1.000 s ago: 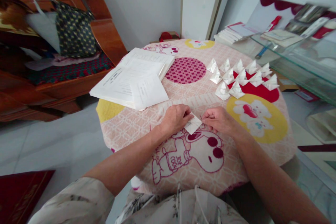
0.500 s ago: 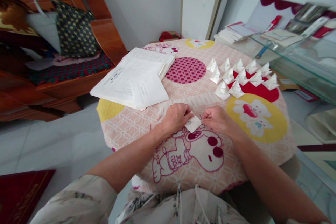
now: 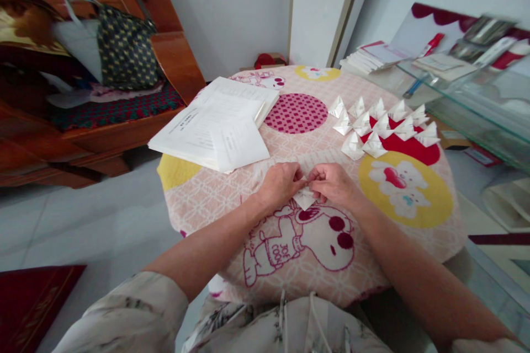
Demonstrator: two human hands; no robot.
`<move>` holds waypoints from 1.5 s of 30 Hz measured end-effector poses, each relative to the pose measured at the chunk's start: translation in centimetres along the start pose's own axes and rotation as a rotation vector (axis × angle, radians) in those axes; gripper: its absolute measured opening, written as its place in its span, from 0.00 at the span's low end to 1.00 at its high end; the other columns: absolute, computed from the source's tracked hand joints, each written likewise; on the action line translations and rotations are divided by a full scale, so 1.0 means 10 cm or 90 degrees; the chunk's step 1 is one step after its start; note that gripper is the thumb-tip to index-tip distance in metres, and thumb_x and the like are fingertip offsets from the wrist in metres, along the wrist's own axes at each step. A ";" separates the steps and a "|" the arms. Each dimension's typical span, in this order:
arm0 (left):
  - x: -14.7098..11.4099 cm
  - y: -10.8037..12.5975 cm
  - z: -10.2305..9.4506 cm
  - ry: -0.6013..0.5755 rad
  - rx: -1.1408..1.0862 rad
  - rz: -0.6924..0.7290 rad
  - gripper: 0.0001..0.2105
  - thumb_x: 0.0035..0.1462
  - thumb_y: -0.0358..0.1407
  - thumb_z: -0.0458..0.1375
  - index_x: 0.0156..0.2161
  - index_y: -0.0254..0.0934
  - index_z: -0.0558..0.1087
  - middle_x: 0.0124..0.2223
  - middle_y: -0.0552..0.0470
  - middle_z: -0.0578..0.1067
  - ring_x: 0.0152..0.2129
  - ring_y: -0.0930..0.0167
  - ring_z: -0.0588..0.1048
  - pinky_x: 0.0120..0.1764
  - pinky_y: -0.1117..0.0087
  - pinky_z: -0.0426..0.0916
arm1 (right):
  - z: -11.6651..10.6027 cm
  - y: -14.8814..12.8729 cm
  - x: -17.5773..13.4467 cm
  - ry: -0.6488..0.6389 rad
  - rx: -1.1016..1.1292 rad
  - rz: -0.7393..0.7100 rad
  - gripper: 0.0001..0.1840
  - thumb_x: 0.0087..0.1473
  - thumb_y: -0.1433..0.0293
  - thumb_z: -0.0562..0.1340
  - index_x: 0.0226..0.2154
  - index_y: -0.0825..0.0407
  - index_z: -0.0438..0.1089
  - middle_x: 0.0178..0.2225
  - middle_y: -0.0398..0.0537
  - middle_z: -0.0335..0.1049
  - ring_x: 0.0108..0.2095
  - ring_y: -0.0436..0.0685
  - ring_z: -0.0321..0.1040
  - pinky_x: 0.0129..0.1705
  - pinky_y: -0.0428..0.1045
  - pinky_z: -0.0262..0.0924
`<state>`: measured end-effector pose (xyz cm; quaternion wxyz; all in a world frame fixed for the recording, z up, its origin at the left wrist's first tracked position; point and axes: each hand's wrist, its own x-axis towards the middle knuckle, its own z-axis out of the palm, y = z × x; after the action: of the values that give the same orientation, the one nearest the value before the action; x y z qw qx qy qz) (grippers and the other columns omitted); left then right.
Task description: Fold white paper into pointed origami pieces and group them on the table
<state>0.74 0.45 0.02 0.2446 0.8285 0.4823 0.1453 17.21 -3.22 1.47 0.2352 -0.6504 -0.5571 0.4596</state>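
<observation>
A small folded paper square (image 3: 305,200) lies on the cloth-covered table, one corner pointing toward me. My left hand (image 3: 284,181) pinches its upper left side between thumb and fingers. From the right, my right hand (image 3: 331,182) closes its fingertips on the paper's upper right part, close to the left fingertips. The fingers cover the paper's far corner. Several folded paper shapes with pointed tips (image 3: 382,124) stand in rows at the table's right. To the left rests a stack of printed paper sheets (image 3: 186,127), with a loose sheet (image 3: 238,143) on top.
The round table's cloth (image 3: 290,149) carries cartoon prints. A glass shelf (image 3: 464,94) with a red marker (image 3: 433,43) and metal containers stands close on the right. At left, a wooden bench (image 3: 99,138) holds a patterned bag (image 3: 126,47).
My right hand has moved left, and its fingers now reach over the paper beside the left fingertips. My left hand keeps its pinch. The whole view has shifted slightly.
</observation>
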 end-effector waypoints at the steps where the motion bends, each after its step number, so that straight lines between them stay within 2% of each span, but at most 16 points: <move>1: -0.01 -0.01 0.00 0.004 -0.015 -0.005 0.05 0.56 0.35 0.62 0.36 0.35 0.75 0.31 0.50 0.78 0.29 0.70 0.75 0.33 0.71 0.66 | 0.01 0.01 0.01 0.004 -0.005 0.001 0.05 0.46 0.78 0.60 0.28 0.52 0.69 0.16 0.39 0.67 0.14 0.48 0.62 0.17 0.43 0.55; 7: -0.05 0.00 -0.04 0.027 -0.049 -0.016 0.06 0.54 0.32 0.63 0.38 0.35 0.73 0.31 0.52 0.78 0.29 0.70 0.75 0.33 0.71 0.67 | 0.04 0.06 0.03 0.077 -0.087 -0.088 0.03 0.45 0.73 0.65 0.28 0.53 0.72 0.21 0.43 0.72 0.23 0.52 0.69 0.23 0.45 0.59; 10: -0.05 -0.02 -0.09 0.029 -0.075 -0.011 0.04 0.55 0.30 0.61 0.38 0.34 0.73 0.31 0.52 0.78 0.29 0.71 0.75 0.34 0.71 0.67 | 0.06 0.07 0.04 0.096 -0.117 -0.102 0.03 0.44 0.73 0.65 0.28 0.53 0.73 0.23 0.44 0.73 0.25 0.53 0.70 0.25 0.45 0.60; 15: -0.06 -0.16 -0.22 -0.030 -0.214 -0.019 0.05 0.55 0.25 0.57 0.36 0.34 0.73 0.28 0.55 0.76 0.23 0.75 0.73 0.30 0.74 0.66 | 0.07 0.10 0.04 0.101 -0.090 -0.118 0.04 0.44 0.74 0.63 0.28 0.53 0.72 0.25 0.45 0.74 0.26 0.53 0.70 0.26 0.45 0.60; 20: -0.07 -0.27 -0.24 -0.076 -0.293 0.000 0.09 0.47 0.24 0.62 0.35 0.34 0.72 0.29 0.56 0.76 0.25 0.75 0.74 0.30 0.75 0.69 | 0.07 0.09 0.03 0.101 -0.080 -0.121 0.04 0.43 0.74 0.63 0.27 0.53 0.71 0.25 0.45 0.73 0.27 0.53 0.70 0.25 0.45 0.60; 28: -0.08 -0.22 -0.19 -0.059 -0.242 -0.003 0.11 0.43 0.21 0.61 0.34 0.33 0.72 0.26 0.56 0.74 0.25 0.74 0.73 0.30 0.74 0.68 | 0.09 0.09 0.03 0.114 -0.086 -0.117 0.04 0.43 0.74 0.64 0.27 0.53 0.71 0.24 0.44 0.73 0.26 0.53 0.70 0.26 0.45 0.60; 34: -0.05 -0.30 -0.21 -0.077 -0.268 0.027 0.09 0.43 0.21 0.60 0.33 0.32 0.74 0.26 0.57 0.73 0.23 0.76 0.71 0.28 0.76 0.65 | 0.10 0.09 0.03 0.132 -0.088 -0.127 0.03 0.42 0.76 0.63 0.25 0.53 0.71 0.24 0.44 0.73 0.26 0.53 0.70 0.26 0.45 0.60; 37: -0.05 -0.32 -0.26 -0.091 -0.292 0.047 0.07 0.45 0.22 0.60 0.32 0.32 0.75 0.25 0.58 0.73 0.22 0.77 0.70 0.28 0.76 0.64 | 0.10 0.09 0.03 0.129 -0.075 -0.120 0.04 0.42 0.76 0.63 0.25 0.53 0.71 0.23 0.44 0.73 0.26 0.53 0.71 0.27 0.45 0.60; 40: -0.06 -0.28 -0.28 -0.070 -0.315 0.078 0.06 0.49 0.25 0.59 0.33 0.32 0.76 0.26 0.57 0.74 0.22 0.77 0.69 0.28 0.76 0.63 | 0.10 0.11 0.04 0.128 -0.074 -0.128 0.03 0.43 0.76 0.64 0.26 0.53 0.71 0.23 0.44 0.73 0.26 0.53 0.71 0.26 0.45 0.60; 43: -0.07 -0.19 -0.22 -0.059 -0.317 0.103 0.06 0.53 0.28 0.58 0.34 0.32 0.77 0.26 0.56 0.74 0.23 0.77 0.69 0.28 0.76 0.62 | 0.10 0.14 0.06 0.127 -0.090 -0.151 0.02 0.43 0.73 0.65 0.26 0.53 0.72 0.23 0.44 0.72 0.25 0.53 0.70 0.25 0.45 0.58; 45: -0.08 -0.13 -0.16 -0.056 -0.285 0.080 0.04 0.52 0.29 0.59 0.33 0.32 0.77 0.25 0.56 0.73 0.23 0.77 0.69 0.28 0.76 0.62 | 0.09 0.14 0.06 0.123 -0.096 -0.154 0.03 0.43 0.72 0.66 0.25 0.53 0.71 0.22 0.44 0.72 0.24 0.53 0.69 0.25 0.45 0.57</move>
<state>-1.34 0.73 0.63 0.4337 0.7876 0.3741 0.2273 17.10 -3.20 -0.32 0.2919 -0.6356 -0.6389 0.3204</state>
